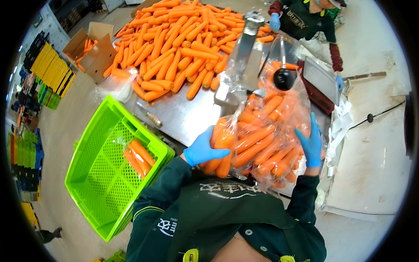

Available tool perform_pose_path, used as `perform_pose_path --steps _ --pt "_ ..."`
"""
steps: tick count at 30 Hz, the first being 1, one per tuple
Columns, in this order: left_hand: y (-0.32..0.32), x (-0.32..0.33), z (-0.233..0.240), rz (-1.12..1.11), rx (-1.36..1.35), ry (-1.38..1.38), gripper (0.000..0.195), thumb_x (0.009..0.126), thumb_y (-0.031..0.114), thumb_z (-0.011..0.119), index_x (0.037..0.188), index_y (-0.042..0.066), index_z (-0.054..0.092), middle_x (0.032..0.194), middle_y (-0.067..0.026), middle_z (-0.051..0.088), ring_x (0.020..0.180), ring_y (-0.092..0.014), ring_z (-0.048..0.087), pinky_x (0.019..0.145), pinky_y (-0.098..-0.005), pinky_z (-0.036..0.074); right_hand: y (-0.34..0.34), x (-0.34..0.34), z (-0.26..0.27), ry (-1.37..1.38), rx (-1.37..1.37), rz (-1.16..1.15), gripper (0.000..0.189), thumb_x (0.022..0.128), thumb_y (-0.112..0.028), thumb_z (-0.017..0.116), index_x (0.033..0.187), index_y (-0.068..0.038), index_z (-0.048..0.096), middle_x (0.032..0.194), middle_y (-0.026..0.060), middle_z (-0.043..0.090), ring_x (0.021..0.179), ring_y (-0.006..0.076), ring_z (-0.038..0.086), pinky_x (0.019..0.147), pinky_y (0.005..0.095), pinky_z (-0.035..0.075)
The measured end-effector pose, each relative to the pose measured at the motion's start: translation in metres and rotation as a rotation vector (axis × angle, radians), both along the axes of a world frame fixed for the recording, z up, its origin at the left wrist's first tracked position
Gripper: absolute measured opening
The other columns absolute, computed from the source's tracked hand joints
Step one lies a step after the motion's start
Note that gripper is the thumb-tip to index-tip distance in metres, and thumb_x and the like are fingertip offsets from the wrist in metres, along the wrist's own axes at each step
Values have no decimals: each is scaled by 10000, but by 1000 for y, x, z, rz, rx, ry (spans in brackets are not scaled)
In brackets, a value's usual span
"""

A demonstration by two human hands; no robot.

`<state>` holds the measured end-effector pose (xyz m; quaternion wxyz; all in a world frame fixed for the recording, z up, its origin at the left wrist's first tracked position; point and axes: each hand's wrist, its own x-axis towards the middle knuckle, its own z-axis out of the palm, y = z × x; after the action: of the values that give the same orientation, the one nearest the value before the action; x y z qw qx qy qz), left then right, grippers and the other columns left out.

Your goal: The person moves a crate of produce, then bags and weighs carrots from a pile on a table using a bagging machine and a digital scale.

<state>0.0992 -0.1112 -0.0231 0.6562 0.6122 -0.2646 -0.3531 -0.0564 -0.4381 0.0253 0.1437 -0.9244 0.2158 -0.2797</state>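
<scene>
My left hand, in a blue glove, grips a clear plastic bag of carrots at the near edge of the steel table. To its right lies a heap of bagged carrots, their clear film shiny and crumpled. My right hand, also gloved in blue, is at the right side of this heap with thumb and fingers spread. Whether its palm touches the film I cannot tell. Just beyond the bags stands a metal bench device with a black ball knob on a lever.
Loose carrots are piled on the steel table. At left, a green crate holds bagged carrots. A wooden-handled tool lies near the edge. A red scale and a co-worker are at right.
</scene>
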Motion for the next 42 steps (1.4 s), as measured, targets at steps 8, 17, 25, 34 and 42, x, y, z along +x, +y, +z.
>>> perform_pose_path --steps 8,17,25,34,42 --pt "150 -16 41 464 -5 -39 752 678 208 746 1292 -8 369 1217 -122 497 1100 -212 490 933 -354 410 1 -14 -48 -300 608 106 173 881 -40 546 1036 17 595 998 38 589 915 112 531 848 242 430" --pt "362 -11 -59 1223 -81 650 476 778 388 671 1090 54 539 906 -76 609 773 -206 596 713 -385 510 16 23 -31 -437 778 80 75 868 -48 569 918 -12 612 877 -6 556 835 81 503 780 212 407" --pt "406 17 -168 762 1323 -366 625 772 343 655 1214 -61 476 1061 -172 611 950 -283 588 822 -389 461 33 30 59 -472 690 -81 59 843 -120 617 879 -76 600 810 -57 523 682 19 431 543 177 342" --pt "51 0 37 -58 182 -516 655 788 132 667 1346 3 349 1347 -164 421 1229 -258 432 1025 -339 320 59 34 92 -344 159 445 273 786 32 632 1050 -35 648 859 37 558 725 123 488 619 223 388" --pt "-78 -25 92 -199 -319 -479 669 801 115 667 1358 27 307 1260 -150 495 1105 -199 501 918 -335 419 121 32 115 -279 684 1000 487 742 74 631 1212 4 528 1185 131 552 1012 207 557 854 296 440"
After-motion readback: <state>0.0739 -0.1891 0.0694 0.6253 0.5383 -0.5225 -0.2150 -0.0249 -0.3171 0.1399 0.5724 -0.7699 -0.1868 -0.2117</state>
